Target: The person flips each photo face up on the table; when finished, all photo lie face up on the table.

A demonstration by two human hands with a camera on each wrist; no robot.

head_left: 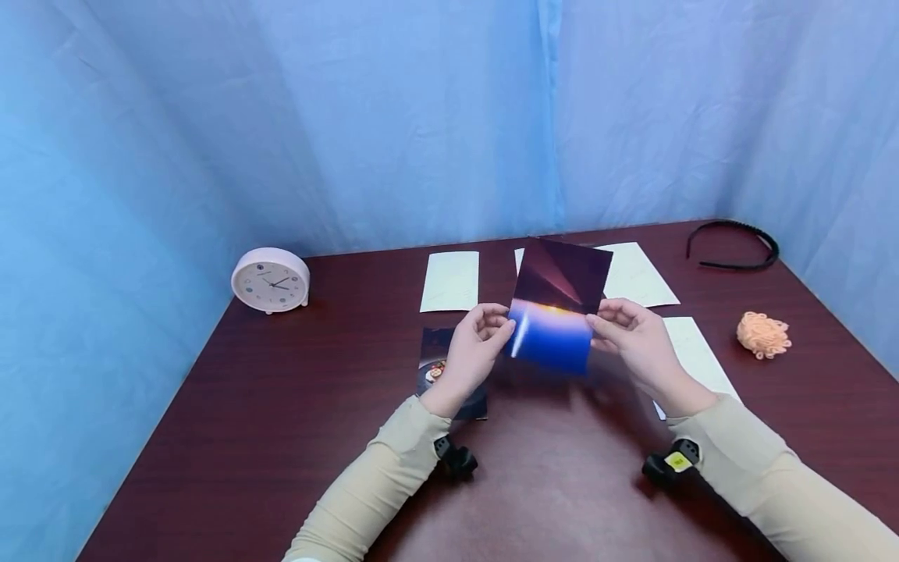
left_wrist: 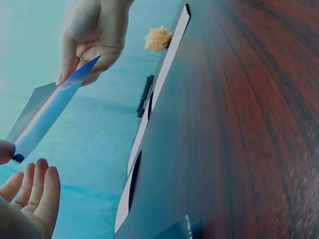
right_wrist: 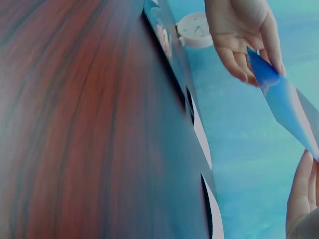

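Note:
A glossy picture print (head_left: 555, 336), dark above and blue below with a bright horizon line, is raised tilted over the table. My left hand (head_left: 474, 351) pinches its left edge between thumb and fingers. At the opposite edge my right hand (head_left: 646, 339) pinches it the same way. The left wrist view shows the print (left_wrist: 47, 117) bowed slightly between both hands. Partly behind my left forearm and hand, a second print (head_left: 435, 343) with a plated dish on a dark ground lies on the table.
Several white sheets lie on the brown table (head_left: 246, 437), among them one at back left (head_left: 449, 281), one behind the raised print (head_left: 635, 273) and one at right (head_left: 698, 355). A round clock (head_left: 270, 282) stands far left. A black headband (head_left: 737, 266) and peach yarn bundle (head_left: 763, 336) lie right.

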